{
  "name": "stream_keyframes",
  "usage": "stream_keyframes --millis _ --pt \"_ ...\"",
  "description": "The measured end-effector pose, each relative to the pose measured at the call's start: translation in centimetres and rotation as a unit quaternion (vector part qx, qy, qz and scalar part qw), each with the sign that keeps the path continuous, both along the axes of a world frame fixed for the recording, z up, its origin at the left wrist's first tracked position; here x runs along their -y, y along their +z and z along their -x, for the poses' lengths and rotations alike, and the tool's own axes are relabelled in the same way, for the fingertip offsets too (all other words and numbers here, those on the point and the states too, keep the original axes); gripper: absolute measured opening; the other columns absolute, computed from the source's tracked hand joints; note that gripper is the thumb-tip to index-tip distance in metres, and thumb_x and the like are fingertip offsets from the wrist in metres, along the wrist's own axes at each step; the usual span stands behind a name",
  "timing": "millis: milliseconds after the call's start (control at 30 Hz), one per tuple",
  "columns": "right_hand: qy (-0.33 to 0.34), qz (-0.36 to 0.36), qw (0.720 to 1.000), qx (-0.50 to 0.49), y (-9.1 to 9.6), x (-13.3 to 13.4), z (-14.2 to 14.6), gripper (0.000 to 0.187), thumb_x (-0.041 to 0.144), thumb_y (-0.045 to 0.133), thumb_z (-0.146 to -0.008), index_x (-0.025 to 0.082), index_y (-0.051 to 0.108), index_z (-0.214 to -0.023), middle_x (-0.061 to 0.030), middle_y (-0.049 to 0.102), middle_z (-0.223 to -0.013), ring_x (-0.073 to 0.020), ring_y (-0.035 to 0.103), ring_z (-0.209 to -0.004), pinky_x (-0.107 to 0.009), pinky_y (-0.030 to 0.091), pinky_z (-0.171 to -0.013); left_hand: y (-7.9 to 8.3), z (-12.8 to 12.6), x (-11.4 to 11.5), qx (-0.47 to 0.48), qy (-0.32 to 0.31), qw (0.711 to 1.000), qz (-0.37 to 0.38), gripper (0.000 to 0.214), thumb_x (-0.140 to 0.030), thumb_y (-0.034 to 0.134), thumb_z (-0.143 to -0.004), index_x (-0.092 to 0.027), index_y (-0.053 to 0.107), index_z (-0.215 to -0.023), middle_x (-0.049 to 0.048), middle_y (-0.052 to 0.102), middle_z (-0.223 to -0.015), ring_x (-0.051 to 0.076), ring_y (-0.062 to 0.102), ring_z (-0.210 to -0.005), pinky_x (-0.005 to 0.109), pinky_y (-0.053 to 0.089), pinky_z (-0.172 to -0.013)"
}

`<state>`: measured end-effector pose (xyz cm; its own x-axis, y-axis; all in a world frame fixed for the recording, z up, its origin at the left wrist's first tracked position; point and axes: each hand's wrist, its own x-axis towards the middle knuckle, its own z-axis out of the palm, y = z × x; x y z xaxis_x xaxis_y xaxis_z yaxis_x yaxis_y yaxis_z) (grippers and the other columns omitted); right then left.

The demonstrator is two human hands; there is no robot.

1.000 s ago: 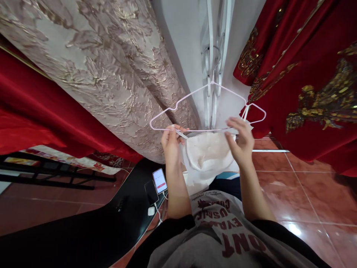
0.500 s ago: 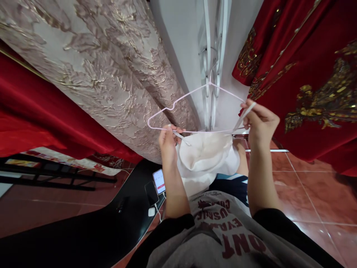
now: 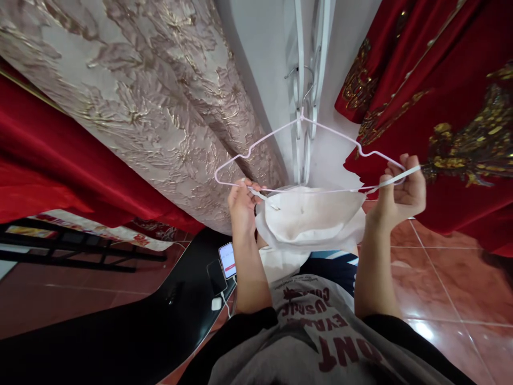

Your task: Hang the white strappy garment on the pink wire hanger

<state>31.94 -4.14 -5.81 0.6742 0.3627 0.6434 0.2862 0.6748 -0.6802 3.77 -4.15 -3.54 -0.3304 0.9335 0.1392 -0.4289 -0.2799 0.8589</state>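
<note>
A pale pink wire hanger hangs in front of me, its metal hook at the top. Below its bottom bar is a white garment with thin straps. My left hand is closed on the lower left part of the hanger and the left strap. At the hanger's right end, my right hand pinches the right strap, pulled taut outward over that corner. Part of the hanger's right corner is hidden by the fingers. The garment's lower part drapes over my lap.
Pink brocade fabric hangs on the left, red embroidered garments on the right. White metal rails stand between them. A black tabletop at lower left bears a lit phone, a dark phone and a white charger.
My right hand has moved outward to the right, from the hanger's sloping arm to its right end, drawing the strap along. The garment's top is spread wider. My left hand stays put.
</note>
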Motion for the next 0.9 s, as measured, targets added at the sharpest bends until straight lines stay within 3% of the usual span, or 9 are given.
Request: stream_keyframes --millis 100,167,267,367,467,600,700,800,900 --pt "-0.019 0.021 0.998 0.053 -0.6 0.0 0.2 0.06 0.04 0.082 -0.089 0.018 0.066 -0.143 -0.0182 0.061 -0.151 -0.0348 0.06 -0.143 -0.061 0.045 -0.125 0.0 0.2 0.0 -0.009 -0.002 1.0 -0.009 0.039 -0.051 0.082 -0.086 -0.021 0.058 -0.083 -0.0001 0.066 -0.068 0.016 0.074 -0.07 0.02 0.042 -0.05" --pt "-0.043 -0.007 0.997 0.07 -1.1 0.1 0.4 0.057 0.035 0.083 -0.089 0.02 0.068 -0.142 -0.0164 0.062 -0.149 -0.0353 0.056 -0.147 -0.061 0.043 -0.127 -0.2 0.2 0.0 -0.016 -0.003 1.0 -0.016 0.041 -0.053 0.083 -0.084 -0.021 0.058 -0.082 0.0004 0.067 -0.069 0.017 0.074 -0.071 0.02 0.043 -0.051" --pt "-0.042 -0.036 0.994 0.093 -1.0 0.8 1.2 0.041 0.032 0.08 -0.092 0.028 0.075 -0.133 -0.009 0.073 -0.13 -0.0309 0.069 -0.13 -0.059 0.053 -0.116 -0.6 0.0 -0.1 -0.024 0.002 1.0 -0.019 0.041 -0.055 0.083 -0.083 -0.021 0.059 -0.083 0.0013 0.069 -0.07 0.017 0.075 -0.073 0.02 0.044 -0.052" --pt "0.092 0.062 0.974 0.197 0.0 1.5 2.5 0.023 0.032 0.079 -0.092 0.03 0.081 -0.115 -0.0053 0.081 -0.11 -0.0278 0.077 -0.109 -0.053 0.062 -0.1 -0.9 -0.3 -0.1 -0.027 0.007 0.999 -0.023 0.042 -0.056 0.082 -0.084 -0.021 0.06 -0.084 0.0023 0.07 -0.07 0.018 0.076 -0.074 0.02 0.044 -0.051" --pt "0.23 0.163 0.911 0.301 0.8 1.5 3.7 0.014 0.032 0.078 -0.093 0.03 0.083 -0.106 -0.004 0.084 -0.107 -0.0272 0.078 -0.109 -0.053 0.058 -0.104 -0.9 -0.2 0.1 -0.043 0.015 0.999 -0.017 0.038 -0.055 0.081 -0.085 -0.02 0.064 -0.085 0.0045 0.074 -0.075 0.019 0.078 -0.079 0.02 0.045 -0.052" --pt "0.258 0.173 0.9 0.305 0.8 1.1 4.2 0.013 0.03 0.076 -0.095 0.032 0.083 -0.106 -0.0026 0.084 -0.109 -0.0253 0.077 -0.107 -0.051 0.056 -0.103 -1.0 0.8 0.5 -0.084 0.013 0.996 0.004 0.023 -0.039 0.078 -0.085 -0.019 0.074 -0.097 0.0111 0.082 -0.099 0.022 0.08 -0.092 0.021 0.05 -0.055" --pt "0.261 0.175 0.9 0.301 0.6 0.9 3.9 0.014 0.03 0.076 -0.095 0.033 0.083 -0.106 -0.0021 0.084 -0.108 -0.0248 0.077 -0.107 -0.049 0.055 -0.102 -1.7 1.9 0.3 -0.114 0.147 0.983 -0.003 0.016 -0.025 0.069 -0.084 -0.019 0.078 -0.096 0.0103 0.083 -0.11 0.022 0.08 -0.095 0.021 0.053 -0.057" --pt "0.262 0.174 0.902 0.297 0.5 0.9 3.5 0.014 0.029 0.076 -0.095 0.034 0.084 -0.105 -0.0017 0.083 -0.107 -0.0244 0.076 -0.106 -0.049 0.055 -0.101 -2.4 3.1 -0.1 -0.135 0.337 0.931 -0.032 0.019 -0.021 0.067 -0.082 -0.019 0.08 -0.096 0.008 0.083 -0.108 0.022 0.08 -0.1 0.028 0.061 -0.072" --pt "0.253 0.174 0.907 0.289 0.4 1.0 3.3 0.015 0.03 0.076 -0.095 0.034 0.084 -0.106 -0.001 0.083 -0.102 -0.0238 0.075 -0.101 -0.046 0.055 -0.097 -2.0 4.1 -0.2 -0.182 0.393 0.898 -0.071 0.026 -0.025 0.073 -0.084 -0.019 0.082 -0.108 0.009 0.082 -0.116 0.025 0.078 -0.112 0.041 0.062 -0.1"
